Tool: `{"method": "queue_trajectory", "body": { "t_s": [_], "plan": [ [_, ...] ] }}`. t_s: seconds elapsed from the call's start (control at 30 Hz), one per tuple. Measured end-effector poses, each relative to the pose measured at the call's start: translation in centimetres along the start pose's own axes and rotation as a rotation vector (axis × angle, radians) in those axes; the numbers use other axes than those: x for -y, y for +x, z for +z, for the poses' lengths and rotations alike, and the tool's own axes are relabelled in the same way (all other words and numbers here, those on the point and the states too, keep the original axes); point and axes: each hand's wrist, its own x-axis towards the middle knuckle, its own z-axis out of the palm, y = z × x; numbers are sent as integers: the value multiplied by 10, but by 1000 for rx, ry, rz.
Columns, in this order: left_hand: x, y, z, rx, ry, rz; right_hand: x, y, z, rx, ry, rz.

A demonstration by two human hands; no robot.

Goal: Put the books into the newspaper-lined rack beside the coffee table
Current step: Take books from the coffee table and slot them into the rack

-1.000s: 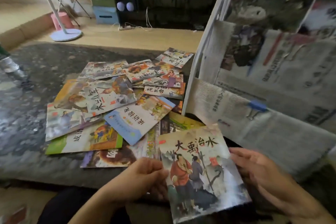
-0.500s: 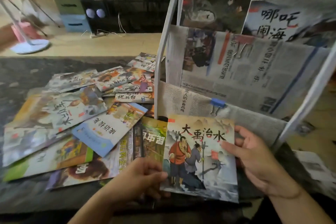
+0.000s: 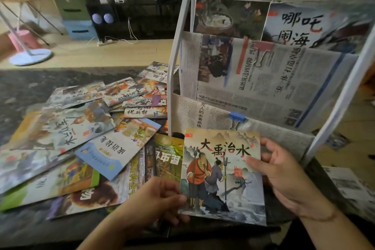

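One illustrated picture book (image 3: 222, 174) is gripped by left hand (image 3: 158, 199) and right hand (image 3: 284, 178); two stand in the white newspaper-lined rack (image 3: 253, 79), many scattered books (image 3: 97, 138) remain

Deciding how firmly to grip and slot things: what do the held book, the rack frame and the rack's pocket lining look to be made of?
Held book: thin softcover, seemingly glossy printed paper; the cover catches some light.
Rack frame: smooth white tubing, probably painted metal, though plastic cannot be ruled out.
Pocket lining: matte newsprint, creased, held by a pink binder clip and a blue binder clip.
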Motion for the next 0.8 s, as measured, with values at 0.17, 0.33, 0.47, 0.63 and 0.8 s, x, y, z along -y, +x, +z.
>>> {"method": "queue_trajectory", "body": {
  "t_s": [0.17,0.33,0.47,0.63,0.8],
  "plan": [
    [-3,0,-2,-6,-9,9,5,2,0,-5,-1,-18],
    [-24,6,-8,-48,14,113,32,14,6,14,-43,-87],
    [-55,16,-16,-125,5,241,74,28,13,16,-83,-203],
    [-102,25,-25,-184,28,352,127,46,18,16,-99,-314],
    [-156,31,-26,-194,109,440,174,60,20,-10,-186,-448]
  ]
}}
